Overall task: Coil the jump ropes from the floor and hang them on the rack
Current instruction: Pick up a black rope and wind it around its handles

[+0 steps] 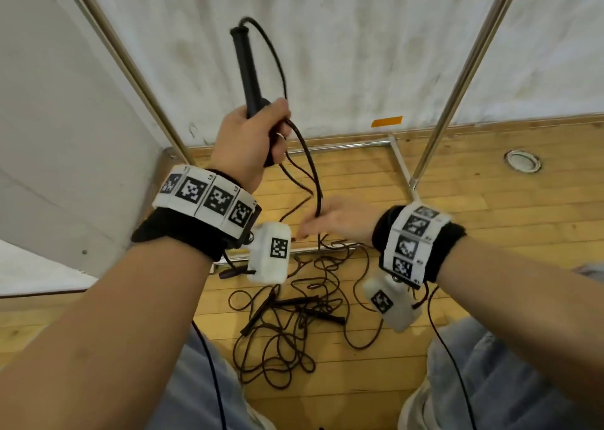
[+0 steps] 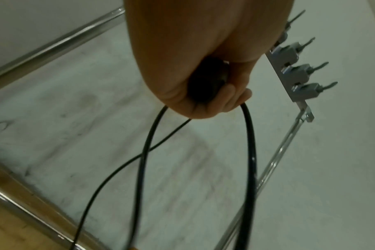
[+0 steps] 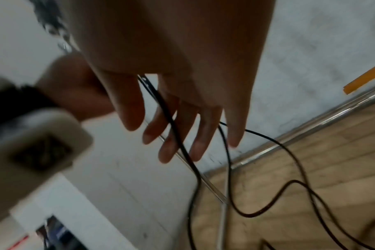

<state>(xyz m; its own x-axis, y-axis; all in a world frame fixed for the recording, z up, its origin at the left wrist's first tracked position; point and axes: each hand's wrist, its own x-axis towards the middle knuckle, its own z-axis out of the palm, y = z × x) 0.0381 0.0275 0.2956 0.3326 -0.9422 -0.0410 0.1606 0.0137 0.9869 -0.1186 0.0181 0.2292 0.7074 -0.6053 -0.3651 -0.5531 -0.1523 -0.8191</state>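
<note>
I see a strip of orange tape (image 1: 386, 121) stuck low on the white wall (image 1: 359, 53), just above the wooden floor (image 1: 506, 217). A round metal floor socket (image 1: 523, 161) sits near the floor's far edge by that wall.

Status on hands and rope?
Left hand grips black rope handle upright. Right hand open, fingers at the hanging cord. Tangled ropes on wood floor.

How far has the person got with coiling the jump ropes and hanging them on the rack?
Done: nothing hung yet; the rack's hooks that show are bare.
In hand: the left hand grips a black handle upright, with loops of cord hanging from it. The right hand, fingers straight, reaches to the hanging cord.
Left: a tangle of ropes and handles lies on the wooden floor.
</note>
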